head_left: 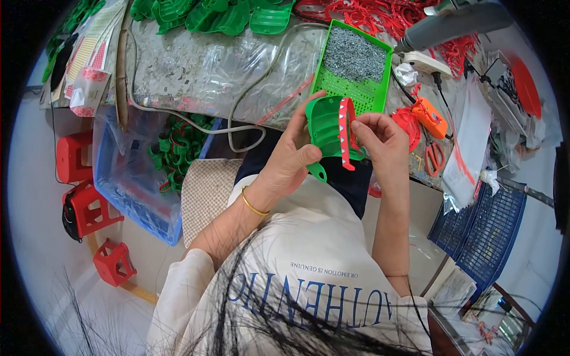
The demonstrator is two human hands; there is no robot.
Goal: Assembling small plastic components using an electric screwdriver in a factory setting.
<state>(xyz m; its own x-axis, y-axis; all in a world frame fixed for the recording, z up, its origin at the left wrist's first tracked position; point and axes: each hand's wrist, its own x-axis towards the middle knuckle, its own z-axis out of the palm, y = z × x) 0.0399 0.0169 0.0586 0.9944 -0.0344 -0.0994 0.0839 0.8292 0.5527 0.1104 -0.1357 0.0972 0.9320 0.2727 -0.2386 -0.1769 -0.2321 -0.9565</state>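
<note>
A curved green plastic shell (323,121) with a small looped tab at its lower end is held in front of my body. My left hand (285,157) grips it from the left, the thumb on its near side and the fingers reaching around behind. Along the shell's right edge runs a curved red plastic strip (344,133) with white pointed teeth. My right hand (385,142) pinches this strip near its upper right part, thumb and forefinger pressed together. Its other fingers are curled. Just beyond both hands, a green tray (341,92) contains many small metal screws (355,54).
Green shells (219,15) and red strips (380,18) are heaped at the table's far side. A grey cable (237,95) crosses the plastic-covered tabletop. Right lie an orange tool (430,118) and scissors (434,160). A blue crate (133,207) at left holds green-and-red pieces (176,151), near red stools (113,261).
</note>
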